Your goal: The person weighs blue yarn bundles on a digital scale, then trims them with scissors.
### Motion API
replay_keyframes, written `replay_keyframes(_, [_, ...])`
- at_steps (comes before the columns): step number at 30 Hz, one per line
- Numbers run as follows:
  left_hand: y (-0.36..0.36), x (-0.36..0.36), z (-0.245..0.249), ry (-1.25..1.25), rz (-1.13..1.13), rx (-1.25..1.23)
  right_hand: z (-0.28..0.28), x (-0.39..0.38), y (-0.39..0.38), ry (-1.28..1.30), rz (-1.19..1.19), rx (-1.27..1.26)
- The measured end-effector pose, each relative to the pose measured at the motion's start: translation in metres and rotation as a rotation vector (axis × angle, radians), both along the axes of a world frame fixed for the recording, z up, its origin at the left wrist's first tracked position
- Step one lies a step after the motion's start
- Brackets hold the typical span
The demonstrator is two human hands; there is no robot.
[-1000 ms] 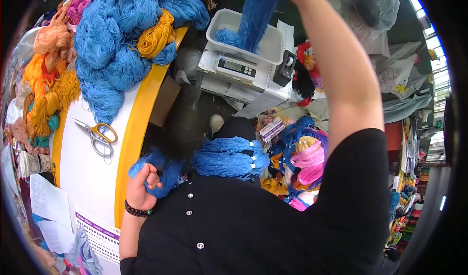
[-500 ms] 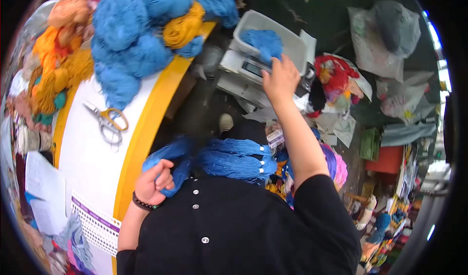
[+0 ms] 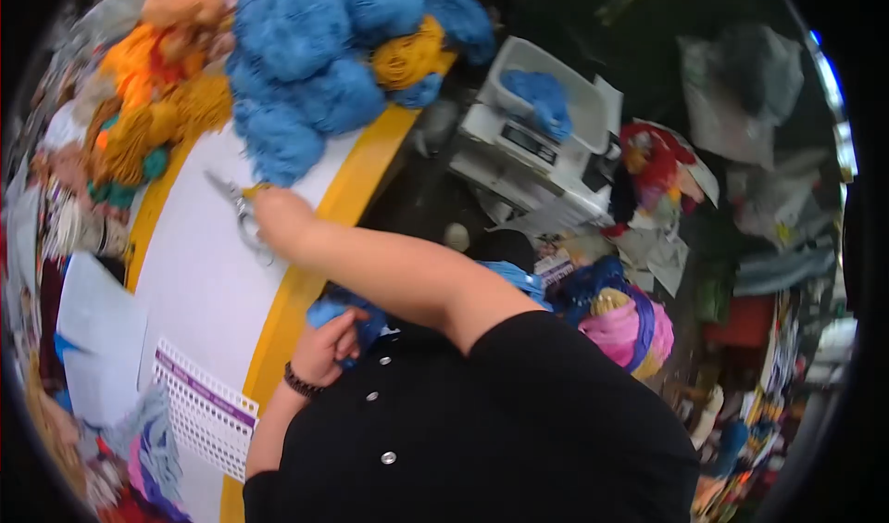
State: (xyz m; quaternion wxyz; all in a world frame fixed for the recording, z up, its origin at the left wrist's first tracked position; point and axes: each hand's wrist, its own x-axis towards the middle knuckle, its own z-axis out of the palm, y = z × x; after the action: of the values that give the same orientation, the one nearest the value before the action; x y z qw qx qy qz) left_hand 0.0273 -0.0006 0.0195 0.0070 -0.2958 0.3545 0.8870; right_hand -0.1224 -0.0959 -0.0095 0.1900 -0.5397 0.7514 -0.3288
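Observation:
Crossing over my body, my right arm reaches to the table on the left. My right hand (image 3: pixel 281 217) is over the handles of the scissors (image 3: pixel 243 210), its fingers blurred and mostly hidden. The scissors lie on the white tabletop, blades toward the yarn pile. My left hand (image 3: pixel 324 347) is closed on a skein of blue yarn (image 3: pixel 363 317) by the table's yellow edge. Behind my right forearm, part of the blue yarn bundles (image 3: pixel 517 280) on my lap shows. A loose clump of blue yarn (image 3: pixel 542 97) rests in the white tray (image 3: pixel 593 106) on a scale (image 3: pixel 528 143).
Blue yarn (image 3: pixel 296 32) is heaped at the table's far end, with a mustard skein (image 3: pixel 407 55) beside it. Orange yarn (image 3: pixel 139 64) is piled at the left. A printed calendar sheet (image 3: pixel 204 384) lies near me. Pink yarn (image 3: pixel 616 333) sits at my right.
My right hand has left the blue yarn in the scale's tray and swung left across my body to the scissors. My left hand keeps its hold on the blue yarn. The view has shifted slightly.

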Motion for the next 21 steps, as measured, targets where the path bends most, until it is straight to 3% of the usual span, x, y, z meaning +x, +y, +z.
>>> replay_keyframes(5, [-0.005,0.01,-0.006,0.055,0.005,0.1,0.046,-0.009,0.013,0.091,0.09,0.323])
replay_keyframes(7, [-0.004,0.008,-0.004,0.057,-0.026,0.072,0.059,-0.017,0.02,-0.584,0.069,0.6])
replay_keyframes(8, [-0.003,0.007,-0.003,0.048,-0.019,0.079,0.026,-0.029,0.02,-0.479,0.419,0.427])
replay_keyframes(10, [-0.003,0.005,-0.002,0.044,-0.019,0.084,0.039,-0.038,0.072,-1.1,0.345,0.332])
replay_keyframes(12, [-0.002,0.005,-0.004,0.039,-0.004,0.127,0.063,-0.046,0.139,-1.142,0.259,0.122])
replay_keyframes(14, [-0.002,0.002,-0.005,0.054,0.007,0.134,0.069,-0.063,0.196,-0.939,0.053,0.0])
replay_keyframes(16, [0.0,-0.001,-0.005,0.045,0.005,0.126,0.067,-0.095,0.245,-0.486,-0.223,0.059])
replay_keyframes(17, [0.001,-0.003,-0.005,0.046,0.01,0.125,0.093,-0.11,0.262,-0.321,-0.374,0.291])
replay_keyframes(18, [0.002,-0.004,-0.005,0.038,0.014,0.126,0.085,-0.129,0.278,-0.17,-0.522,0.399])
replay_keyframes(21, [0.006,-0.011,-0.003,0.023,0.0,0.115,0.066,-0.183,0.315,0.105,-0.696,0.519])
